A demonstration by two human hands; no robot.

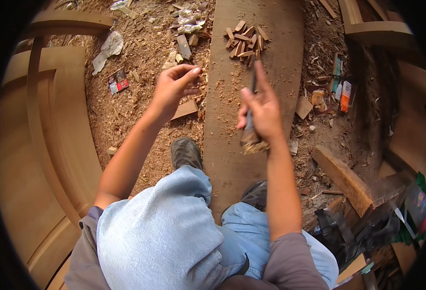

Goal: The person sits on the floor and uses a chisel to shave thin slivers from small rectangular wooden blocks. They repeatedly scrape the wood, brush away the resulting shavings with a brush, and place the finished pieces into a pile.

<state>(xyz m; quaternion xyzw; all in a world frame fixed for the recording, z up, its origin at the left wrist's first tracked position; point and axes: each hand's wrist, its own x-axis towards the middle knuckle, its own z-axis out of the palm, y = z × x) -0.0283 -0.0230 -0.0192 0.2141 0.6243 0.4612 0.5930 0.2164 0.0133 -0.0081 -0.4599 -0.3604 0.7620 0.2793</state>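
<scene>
My right hand [263,110] is closed around a chisel [253,140], its dark blade running up along the fingers and its frayed wooden handle end sticking out below the palm. The hand is above the wide plank [237,169], slightly blurred. Off the plank's left edge, my left hand [174,87] is raised in a pinch, thumb against forefinger. A small brown piece of wood [200,64] seems to show at its fingertips. Beyond the chisel's tip, a heap of small wooden pegs [244,41] lies on the plank among scattered shavings.
Panelled wooden doors [65,121] stand at the left. Wood chips [140,63] cover the ground, with a loose block [185,109] beside the plank. At the right are an orange-and-white package [346,96], a thick timber offcut [343,179] and a dark power tool [333,227]. My shoes flank the plank.
</scene>
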